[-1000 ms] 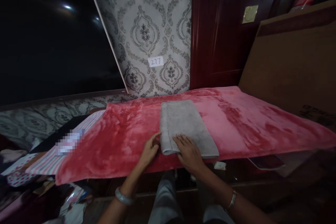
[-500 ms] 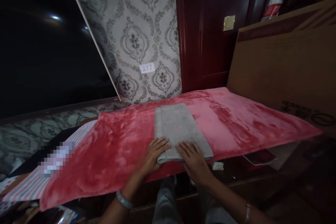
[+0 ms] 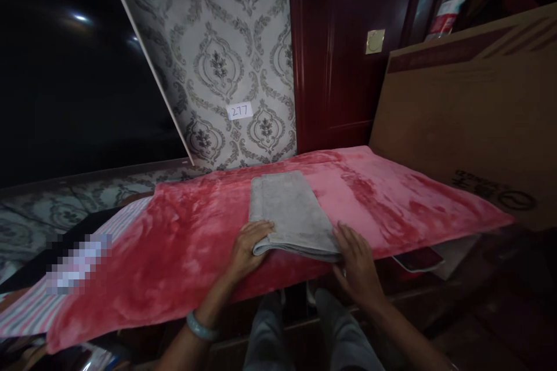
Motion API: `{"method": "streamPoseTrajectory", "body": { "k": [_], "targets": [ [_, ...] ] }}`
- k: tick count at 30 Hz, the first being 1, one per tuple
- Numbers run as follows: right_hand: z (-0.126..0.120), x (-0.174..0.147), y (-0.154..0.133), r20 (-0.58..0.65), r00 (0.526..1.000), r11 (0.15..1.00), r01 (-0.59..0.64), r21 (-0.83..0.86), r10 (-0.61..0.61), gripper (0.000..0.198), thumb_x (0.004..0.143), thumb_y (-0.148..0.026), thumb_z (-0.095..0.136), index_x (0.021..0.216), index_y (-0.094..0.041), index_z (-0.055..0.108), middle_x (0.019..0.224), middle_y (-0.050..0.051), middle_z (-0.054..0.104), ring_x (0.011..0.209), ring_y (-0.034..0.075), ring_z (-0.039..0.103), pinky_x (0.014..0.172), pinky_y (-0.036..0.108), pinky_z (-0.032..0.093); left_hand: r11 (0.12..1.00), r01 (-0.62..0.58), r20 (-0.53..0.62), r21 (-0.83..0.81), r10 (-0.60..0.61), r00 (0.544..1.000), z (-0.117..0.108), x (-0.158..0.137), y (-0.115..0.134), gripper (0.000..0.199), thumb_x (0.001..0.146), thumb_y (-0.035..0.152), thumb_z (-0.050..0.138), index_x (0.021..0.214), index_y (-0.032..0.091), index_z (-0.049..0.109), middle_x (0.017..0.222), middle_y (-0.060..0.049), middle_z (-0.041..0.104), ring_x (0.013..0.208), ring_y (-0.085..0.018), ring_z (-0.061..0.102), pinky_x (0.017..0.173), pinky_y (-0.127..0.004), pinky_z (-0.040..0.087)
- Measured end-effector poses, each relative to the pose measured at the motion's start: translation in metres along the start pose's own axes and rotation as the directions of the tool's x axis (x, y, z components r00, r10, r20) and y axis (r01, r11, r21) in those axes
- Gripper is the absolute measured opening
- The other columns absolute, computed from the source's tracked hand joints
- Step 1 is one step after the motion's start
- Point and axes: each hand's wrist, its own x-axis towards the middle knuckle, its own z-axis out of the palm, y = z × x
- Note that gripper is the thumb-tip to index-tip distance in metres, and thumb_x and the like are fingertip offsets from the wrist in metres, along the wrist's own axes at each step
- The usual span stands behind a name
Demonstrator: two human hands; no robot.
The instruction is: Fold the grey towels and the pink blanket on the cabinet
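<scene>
A folded grey towel [image 3: 291,208] lies lengthwise on a pink-and-red plush blanket [image 3: 191,243]. Its near edge is slightly raised and shows the stacked layers. At the near left corner my left hand [image 3: 248,246] is closed round the towel, fingers on top and the thumb hidden. My right hand [image 3: 357,261] is at the near right corner, its fingers stretched along the towel's side edge and its thumb held apart below. The right fingertips seem to touch that edge.
A large cardboard box [image 3: 461,104] stands at the right, with a red-capped bottle [image 3: 450,8] behind it. At the left are a dark screen [image 3: 78,81] and striped fabric [image 3: 35,307] beneath the blanket. A paper label [image 3: 239,111] is on the patterned wall.
My right hand has moved from the towel's top to its near right corner. My left hand has closed round the left corner, and the near edge is raised. The view has shifted slightly.
</scene>
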Motion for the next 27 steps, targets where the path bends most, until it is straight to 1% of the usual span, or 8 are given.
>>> {"method": "streamPoseTrajectory", "body": {
  "k": [3,6,9,11,14,18,22,27],
  "targets": [
    [-0.006,0.015,-0.026,0.013,0.998,0.998,0.063,-0.022,-0.063,0.078,0.092,-0.012,0.052,0.163,-0.022,0.021,0.154,0.017,0.046,0.145,0.033,0.038,0.116,0.065,0.03,0.999,-0.022,0.005,0.036,0.022,1.0,0.0,0.007,0.021,0.025,0.094,0.028,0.06,0.116,0.024,0.071,0.112,-0.009,0.078,0.108,-0.023,0.072,0.091,-0.04,0.054],
    [-0.011,0.028,-0.047,0.064,0.995,0.997,0.072,0.021,-0.073,0.074,0.088,-0.008,0.051,0.158,-0.019,0.031,0.145,0.014,0.057,0.137,0.031,0.048,0.117,0.063,0.029,0.995,-0.076,0.043,0.061,0.073,0.996,0.001,0.015,0.056,0.026,0.092,0.027,0.061,0.117,0.022,0.069,0.111,-0.01,0.078,0.105,-0.024,0.072,0.087,-0.04,0.053],
    [-0.017,0.031,-0.05,0.07,0.994,0.991,0.078,0.112,-0.086,0.064,0.081,-0.005,0.05,0.144,-0.018,0.049,0.125,0.011,0.069,0.117,0.026,0.063,0.108,0.051,0.045,0.992,-0.104,0.116,0.064,0.097,0.989,0.002,0.018,0.087,0.032,0.089,0.027,0.064,0.12,0.019,0.067,0.11,-0.012,0.077,0.102,-0.025,0.071,0.086,-0.041,0.052],
    [-0.023,0.029,-0.043,0.051,0.994,0.983,0.086,0.164,-0.095,0.057,0.079,-0.003,0.048,0.132,-0.02,0.059,0.116,0.008,0.073,0.107,0.023,0.067,0.096,0.042,0.054,0.993,-0.112,0.165,0.038,0.105,0.981,0.002,0.016,0.095,0.039,0.086,0.025,0.065,0.125,0.019,0.064,0.114,-0.012,0.076,0.107,-0.026,0.069,0.091,-0.043,0.051],
    [-0.037,0.024,-0.03,0.012,0.995,0.975,0.093,0.199,-0.098,0.056,0.077,-0.002,0.044,0.125,-0.021,0.064,0.113,0.006,0.075,0.103,0.021,0.07,0.091,0.037,0.057,0.992,-0.124,0.26,-0.02,0.125,0.958,0.002,0.008,0.078,0.056,0.082,0.024,0.066,0.137,0.02,0.057,0.132,-0.013,0.069,0.124,-0.028,0.062,0.104,-0.047,0.045],
    [-0.06,0.018,-0.014,0.023,0.994,0.973,0.101,0.208,-0.108,0.064,0.078,-0.002,0.041,0.132,-0.027,0.065,0.115,0.004,0.075,0.104,0.021,0.071,0.091,0.037,0.058,0.997,-0.029,0.404,0.076,-0.004,0.915,0.003,-0.001,0.024,0.067,0.083,0.02,0.061,0.149,0.024,0.048,0.147,-0.012,0.059,0.143,-0.029,0.047,0.118,-0.053,0.033],
    [-0.085,0.008,-0.001,0.062,0.992,0.969,0.095,0.229,-0.112,0.066,0.085,-0.007,0.043,0.143,-0.034,0.059,0.12,0.001,0.074,0.105,0.021,0.072,0.089,0.036,0.059,0.99,0.017,0.474,0.143,-0.084,0.876,0.005,0.006,-0.02,0.07,0.083,0.017,0.058,0.152,0.024,0.046,0.153,-0.012,0.052,0.148,-0.031,0.04,0.121,-0.057,0.029],
    [-0.123,-0.005,0.013,0.105,0.979,0.96,0.143,0.242,-0.173,0.057,0.094,-0.019,0.049,0.147,-0.038,0.054,0.119,0.001,0.075,0.103,0.022,0.073,0.087,0.035,0.061,0.987,-0.025,0.523,0.16,-0.064,0.85,0.012,0.029,-0.043,0.069,0.082,0.014,0.059,0.15,0.023,0.05,0.154,-0.012,0.051,0.15,-0.032,0.036,0.123,-0.057,0.026]
  ]
}}
